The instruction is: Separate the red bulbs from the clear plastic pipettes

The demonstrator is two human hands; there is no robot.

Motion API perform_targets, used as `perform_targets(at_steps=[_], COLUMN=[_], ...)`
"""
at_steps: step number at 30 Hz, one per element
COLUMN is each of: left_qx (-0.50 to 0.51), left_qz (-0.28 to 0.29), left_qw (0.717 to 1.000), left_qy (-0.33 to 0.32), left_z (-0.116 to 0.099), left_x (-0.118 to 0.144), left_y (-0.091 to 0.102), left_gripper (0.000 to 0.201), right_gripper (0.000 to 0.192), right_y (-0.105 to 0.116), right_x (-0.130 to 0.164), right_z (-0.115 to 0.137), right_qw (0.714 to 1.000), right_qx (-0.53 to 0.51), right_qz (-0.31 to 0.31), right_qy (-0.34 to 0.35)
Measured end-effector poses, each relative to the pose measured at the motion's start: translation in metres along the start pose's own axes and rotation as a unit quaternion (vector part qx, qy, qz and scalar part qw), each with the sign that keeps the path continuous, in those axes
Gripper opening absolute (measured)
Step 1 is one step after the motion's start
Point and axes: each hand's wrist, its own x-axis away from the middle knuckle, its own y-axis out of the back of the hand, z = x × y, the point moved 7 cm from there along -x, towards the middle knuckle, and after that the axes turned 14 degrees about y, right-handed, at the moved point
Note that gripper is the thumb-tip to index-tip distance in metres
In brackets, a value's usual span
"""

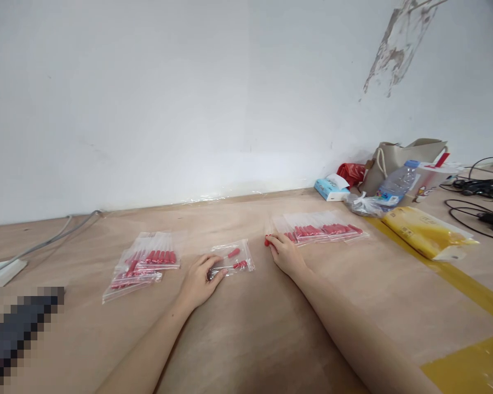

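Observation:
My left hand [199, 282] rests on the near-left end of a small clear zip bag [246, 251], thumb and fingers spread apart. Inside the bag lie two red-handled tools [233, 253] with thin shafts; their far ends are partly hidden by my fingers. With closed fingertips my right hand [286, 254] pinches a red-handled piece [267, 241], mostly covered by the hand. Just beyond that hand is a row of clear bags [310, 232] holding similar red handles. To the left, more such bags [148, 257] overlap in a pile.
Along the wall stand a tissue pack [332, 189], a plastic bottle [398, 183], a paper cup [429, 180] and a beige bag [411, 150]. A yellow wipes pack [427, 231] lies at right, near black cables [482, 189]. A grey cable [61, 235] runs at left.

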Motion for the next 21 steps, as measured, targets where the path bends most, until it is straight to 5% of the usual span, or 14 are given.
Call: perform_targets(at_steps=[6, 14, 21], left_qx=[0.006, 0.018, 0.014], left_qz=[0.001, 0.013, 0.034], left_qw=[1.0, 1.0, 0.998], left_qy=[-0.009, -0.011, -0.041], left_z=[0.001, -0.001, -0.004], left_x=[0.0, 0.001, 0.001], left_y=[0.0, 0.0, -0.005], left_gripper=[0.026, 0.026, 0.029], right_gripper=[0.037, 0.018, 0.012], right_y=[-0.001, 0.011, -0.006], right_x=[0.002, -0.002, -0.006], right_z=[-0.005, 0.01, 0.035], right_qw=[0.999, 0.998, 0.992], right_qx=[0.028, 0.04, -0.081], right_qz=[0.022, 0.005, 0.1], right_qy=[-0.011, -0.038, 0.0])
